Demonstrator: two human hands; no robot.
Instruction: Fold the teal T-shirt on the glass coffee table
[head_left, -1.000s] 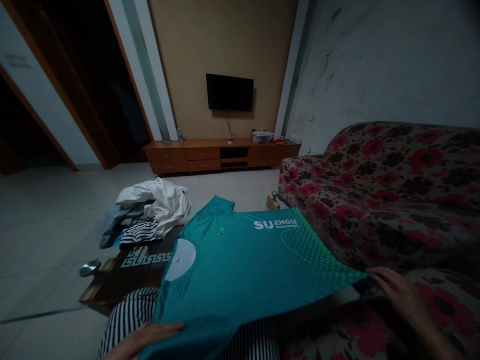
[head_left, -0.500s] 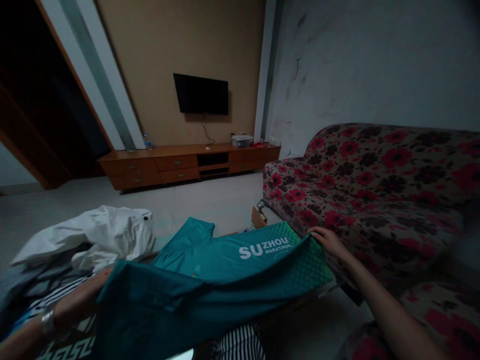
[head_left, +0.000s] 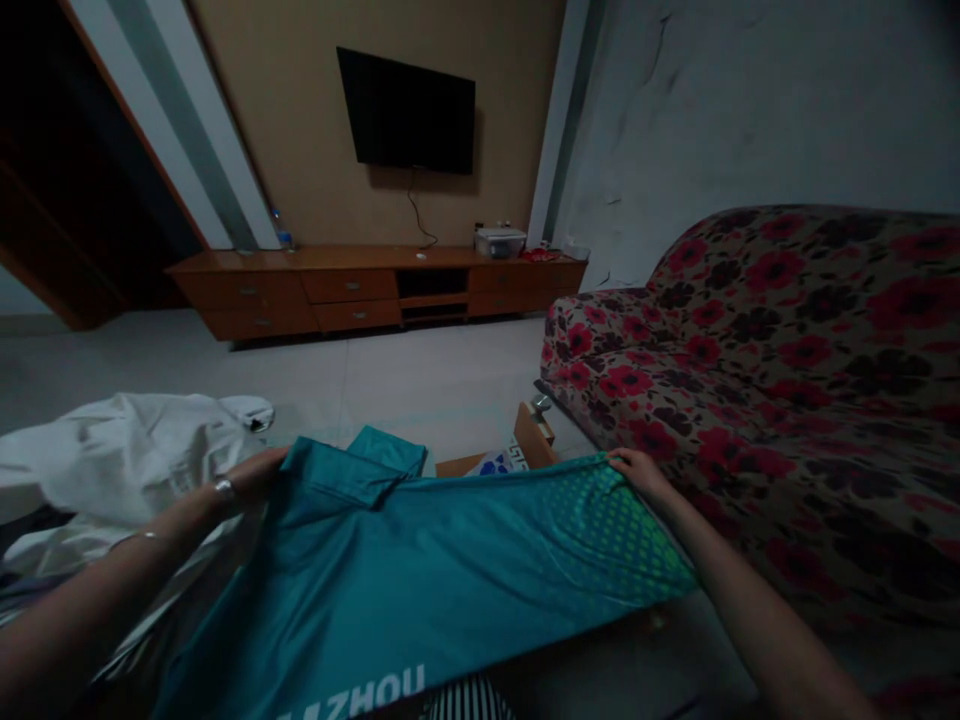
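Note:
A teal T-shirt with white lettering lies spread in front of me, its far edge folded over. My left hand grips the shirt's far left corner, close to a small folded-back sleeve. My right hand pinches the far right corner, where the fabric has a green dotted pattern. Both arms reach forward over the shirt. A bracelet and a ring show on my left arm and hand.
A pile of white and dark clothes lies at the left. A floral sofa fills the right side. A low wooden table edge pokes out beyond the shirt. A TV hangs above a wooden cabinet across the tiled floor.
Both hands have carried the near edge of the shirt forward, folding it over itself; the printed lettering is now near me and upside down. The camera has tilted and shifted.

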